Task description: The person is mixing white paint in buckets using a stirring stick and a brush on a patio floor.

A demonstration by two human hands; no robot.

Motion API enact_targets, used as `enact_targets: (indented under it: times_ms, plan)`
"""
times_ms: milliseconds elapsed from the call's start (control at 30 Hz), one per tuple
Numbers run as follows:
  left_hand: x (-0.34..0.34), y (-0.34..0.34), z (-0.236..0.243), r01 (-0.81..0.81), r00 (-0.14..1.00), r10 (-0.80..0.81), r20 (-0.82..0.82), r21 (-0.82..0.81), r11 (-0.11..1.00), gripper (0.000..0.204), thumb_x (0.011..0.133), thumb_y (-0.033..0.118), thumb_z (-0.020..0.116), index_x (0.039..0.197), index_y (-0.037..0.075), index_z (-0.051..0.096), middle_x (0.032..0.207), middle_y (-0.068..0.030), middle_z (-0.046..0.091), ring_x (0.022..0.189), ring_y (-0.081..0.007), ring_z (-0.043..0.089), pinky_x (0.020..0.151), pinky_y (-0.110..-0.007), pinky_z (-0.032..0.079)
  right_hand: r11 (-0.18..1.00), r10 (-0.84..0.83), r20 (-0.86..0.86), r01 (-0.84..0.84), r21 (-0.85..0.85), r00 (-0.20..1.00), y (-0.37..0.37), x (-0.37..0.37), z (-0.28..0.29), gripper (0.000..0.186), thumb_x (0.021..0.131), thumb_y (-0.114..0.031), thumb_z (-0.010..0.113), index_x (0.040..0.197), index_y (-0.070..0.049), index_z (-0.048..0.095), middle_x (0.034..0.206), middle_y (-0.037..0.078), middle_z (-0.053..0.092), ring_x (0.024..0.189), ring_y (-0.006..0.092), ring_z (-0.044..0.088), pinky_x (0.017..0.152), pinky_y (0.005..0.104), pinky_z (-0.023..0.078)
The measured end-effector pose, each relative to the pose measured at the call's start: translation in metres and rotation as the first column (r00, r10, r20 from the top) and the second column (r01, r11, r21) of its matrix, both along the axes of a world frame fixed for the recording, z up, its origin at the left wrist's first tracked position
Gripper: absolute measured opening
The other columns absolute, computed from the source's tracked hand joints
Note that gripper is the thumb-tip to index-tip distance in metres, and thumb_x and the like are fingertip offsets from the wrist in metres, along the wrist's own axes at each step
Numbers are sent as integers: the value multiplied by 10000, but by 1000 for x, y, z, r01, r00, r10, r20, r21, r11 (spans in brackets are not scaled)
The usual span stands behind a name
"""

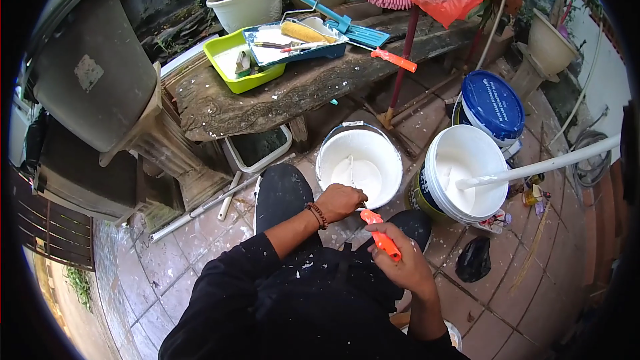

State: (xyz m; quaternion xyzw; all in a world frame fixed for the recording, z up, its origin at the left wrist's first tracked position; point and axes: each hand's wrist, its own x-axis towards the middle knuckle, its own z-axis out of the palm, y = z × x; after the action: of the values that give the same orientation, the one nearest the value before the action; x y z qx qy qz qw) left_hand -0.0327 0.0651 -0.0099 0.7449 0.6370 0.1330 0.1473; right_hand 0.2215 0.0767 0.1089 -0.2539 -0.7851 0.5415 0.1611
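Note:
My right hand (405,263) is wrapped round the orange handle (381,232) of a tool in front of my lap. My left hand (341,201) is closed at the near rim of a white bucket (327,168), by the tool's front end. A thin white-coated rod (351,168) shows inside that bucket, beyond my left fingers. It looks like part of the same tool, perhaps a roller frame, but my left hand hides the join. White paint coats the bucket's inside. Right of it stands a bigger white bucket (437,160) with white paint and a white pole (533,170) leaning in it.
A wooden bench (247,110) carries a lime-green tray (250,83), a blue paint tray (293,58) with a yellow roller (303,32), and a blue tool with an orange grip (393,60). A blue-lidded bucket (493,103) and black plastic bag (474,259) lie rightward. Plant pots stand behind.

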Motion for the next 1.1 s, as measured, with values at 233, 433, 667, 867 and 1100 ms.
enact_targets:
  times_ms: [233, 433, 667, 867, 1100]
  plan:
    - [8, 12, 14, 54, 999, -54, 8, -34, 998, 278, 924, 211, 677, 1168, 110, 762, 1043, -139, 778, 987, -331, 744, 856, -466, 566, 993, -101, -111, 93, -70, 989, 10, 14, -4, 326, 1011, -140, 668, 1317, -43, 615, 1046, 71, 692, 1005, 141, 658, 905, 299, 521]
    - [15, 36, 65, 182, 965, -224, -139, -260, 948, 300, 907, 219, 685, 1180, 140, 783, 1021, -150, 784, 991, -346, 743, 875, -467, 573, 981, -192, -196, 181, -70, 962, 6, 2, -15, 302, 1019, -166, 661, 1288, -32, 628, 1094, 87, 701, 1023, 163, 655, 930, 313, 512]
    - [5, 57, 102, 217, 876, -354, -329, -385, 897, 284, 912, 328, 716, 1102, 141, 813, 983, -163, 782, 991, -361, 743, 882, -466, 575, 980, -193, -175, 200, 24, 966, 8, 2, -11, 347, 906, -144, 722, 1230, -39, 654, 1163, 245, 686, 1081, 435, 676, 952, 464, 540]
    - [-16, 72, 125, 136, 837, -334, -433, -427, 894, 405, 902, 400, 772, 1216, 144, 768, 996, -176, 773, 1010, -374, 737, 889, -491, 572, 893, -295, -295, 372, 254, 909, 30, -15, -10, 321, 899, -159, 732, 1186, -33, 663, 1166, 218, 661, 1033, 412, 669, 901, 452, 544]
    - [-29, 84, 136, 190, 834, -418, -361, -522, 831, 541, 853, 394, 838, 1322, 149, 725, 1072, -164, 777, 1068, -345, 734, 938, -454, 570, 963, -244, -499, 147, -225, 832, 60, -43, -26, 131, 888, -111, 632, 930, 13, 634, 922, 113, 666, 856, 220, 623, 841, 359, 502]
